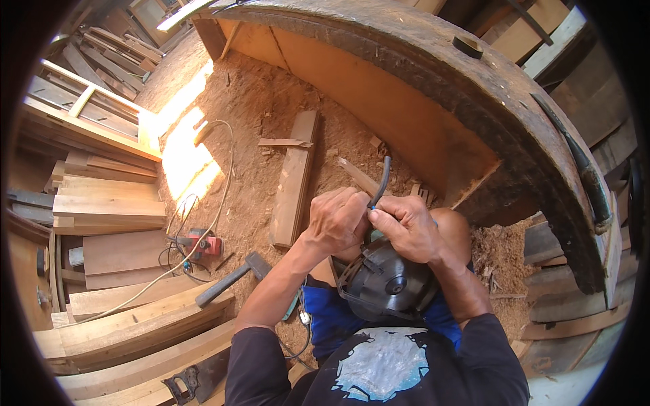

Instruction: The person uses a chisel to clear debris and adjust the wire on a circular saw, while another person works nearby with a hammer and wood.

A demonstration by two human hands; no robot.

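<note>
My left hand (340,218) and my right hand (407,227) meet in front of me, fingers closed around a dark grey power cord (385,177). Its free-looking end sticks up and curves away from between them. A small blue bit shows at the pinch; what exactly the fingertips grip there is partly hidden. Just below the hands, a power tool with a round black housing, like a circular saw (386,277), rests on my lap over blue shorts (323,314). The tool's far side is covered by my hands.
A curved wooden workbench (433,74) spans the far right. On the sawdust floor lie a plank (295,179), a red power tool (203,245) with a pale cord, and a hammer (227,283). Stacked boards (112,206) fill the left; a handsaw (200,382) lies at lower left.
</note>
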